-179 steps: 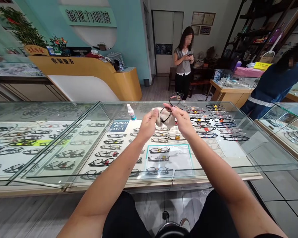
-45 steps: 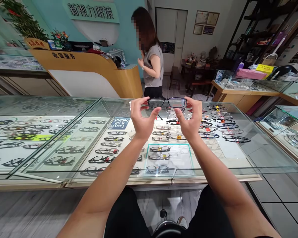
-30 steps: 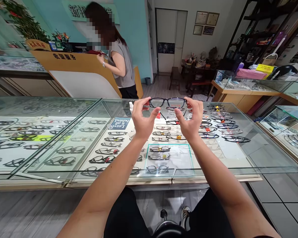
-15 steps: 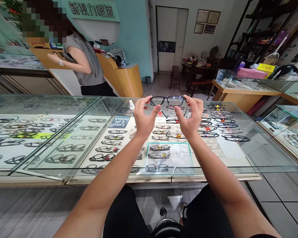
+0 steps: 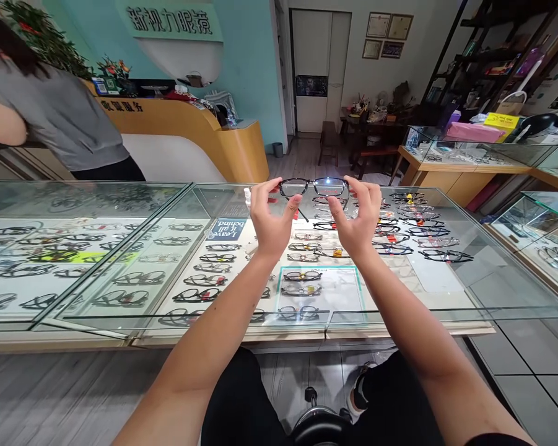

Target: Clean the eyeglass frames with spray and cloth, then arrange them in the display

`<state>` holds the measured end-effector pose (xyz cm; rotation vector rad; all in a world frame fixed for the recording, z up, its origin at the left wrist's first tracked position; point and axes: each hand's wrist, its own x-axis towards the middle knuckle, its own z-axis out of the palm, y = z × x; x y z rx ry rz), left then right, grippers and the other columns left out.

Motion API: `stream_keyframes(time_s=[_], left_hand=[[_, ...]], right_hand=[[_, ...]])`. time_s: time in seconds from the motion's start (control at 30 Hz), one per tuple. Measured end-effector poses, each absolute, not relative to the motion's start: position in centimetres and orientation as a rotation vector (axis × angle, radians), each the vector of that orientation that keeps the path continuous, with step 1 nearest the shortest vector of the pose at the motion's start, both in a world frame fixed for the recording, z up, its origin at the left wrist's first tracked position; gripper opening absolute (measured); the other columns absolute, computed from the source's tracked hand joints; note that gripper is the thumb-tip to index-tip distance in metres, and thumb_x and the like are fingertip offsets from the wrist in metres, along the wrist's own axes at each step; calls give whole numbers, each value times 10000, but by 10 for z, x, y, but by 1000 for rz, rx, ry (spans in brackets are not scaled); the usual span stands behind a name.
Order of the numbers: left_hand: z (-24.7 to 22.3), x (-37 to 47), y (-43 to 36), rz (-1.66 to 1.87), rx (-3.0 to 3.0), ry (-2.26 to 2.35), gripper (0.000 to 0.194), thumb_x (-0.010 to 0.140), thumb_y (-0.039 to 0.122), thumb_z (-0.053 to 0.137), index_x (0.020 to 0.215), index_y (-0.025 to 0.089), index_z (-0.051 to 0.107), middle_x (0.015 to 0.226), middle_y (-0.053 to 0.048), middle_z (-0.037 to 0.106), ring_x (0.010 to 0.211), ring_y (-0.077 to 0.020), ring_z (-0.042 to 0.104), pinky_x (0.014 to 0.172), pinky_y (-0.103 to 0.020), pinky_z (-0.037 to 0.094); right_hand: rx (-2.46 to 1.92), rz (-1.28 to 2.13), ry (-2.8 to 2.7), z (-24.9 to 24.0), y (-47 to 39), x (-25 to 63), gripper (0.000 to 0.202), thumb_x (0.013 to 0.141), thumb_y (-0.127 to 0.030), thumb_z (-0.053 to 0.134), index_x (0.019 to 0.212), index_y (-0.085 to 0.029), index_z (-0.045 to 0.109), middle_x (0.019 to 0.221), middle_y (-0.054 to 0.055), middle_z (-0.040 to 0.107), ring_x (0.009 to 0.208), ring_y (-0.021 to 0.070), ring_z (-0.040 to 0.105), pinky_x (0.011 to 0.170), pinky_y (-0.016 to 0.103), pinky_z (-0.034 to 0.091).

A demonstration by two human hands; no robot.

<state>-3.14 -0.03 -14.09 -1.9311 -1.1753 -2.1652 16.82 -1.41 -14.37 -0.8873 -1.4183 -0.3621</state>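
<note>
A pair of dark-framed glasses (image 5: 312, 188) is held up above the glass display case (image 5: 325, 334), its lenses level. My left hand (image 5: 272, 220) pinches its left end between thumb and fingers. At the right end, my right hand (image 5: 360, 217) grips the same frame. One dark temple arm slants down between the hands. Beneath them, rows of glasses lie in the case, among them a pair (image 5: 303, 276) inside a teal-edged rectangle. A white bottle (image 5: 248, 197) stands just left of my left hand, partly hidden by it.
A person in a grey top (image 5: 74, 118) stands beyond the case at the left, near a curved wooden counter (image 5: 241, 148). Another display case (image 5: 469, 167) is at the right, with a pink item (image 5: 474, 132) on top. A stool (image 5: 318, 427) is below me.
The person in grey has moved left and nearer. Both my hands still hold the glasses at almost the same height, and the temple arms show at a slightly different angle.
</note>
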Motion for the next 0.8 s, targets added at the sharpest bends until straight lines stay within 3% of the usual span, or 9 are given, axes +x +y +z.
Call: stream_keyframes(time_s=[0.47, 0.8], left_hand=[[-139, -30, -1, -2133, -1923, -1211, 672, 974, 808, 736, 1340, 244, 744, 1272, -117, 745, 1165, -267, 741, 1013, -445, 625], [-142, -29, 2, -2180, -1957, -1204, 675, 959, 791, 770, 1344, 238, 735, 1285, -122, 731, 1153, -264, 744, 995, -432, 627]], right_hand=[[-888, -318, -1407, -142, -16, 167, 451, 1076, -562, 667, 1442, -300, 694, 1169, 87, 648, 1091, 276, 649, 999, 495, 559], [-900, -335, -1408, -146, -11, 165, 473, 1090, -539, 638, 1495, -297, 678, 1190, 107, 645, 1127, 280, 641, 991, 488, 590]])
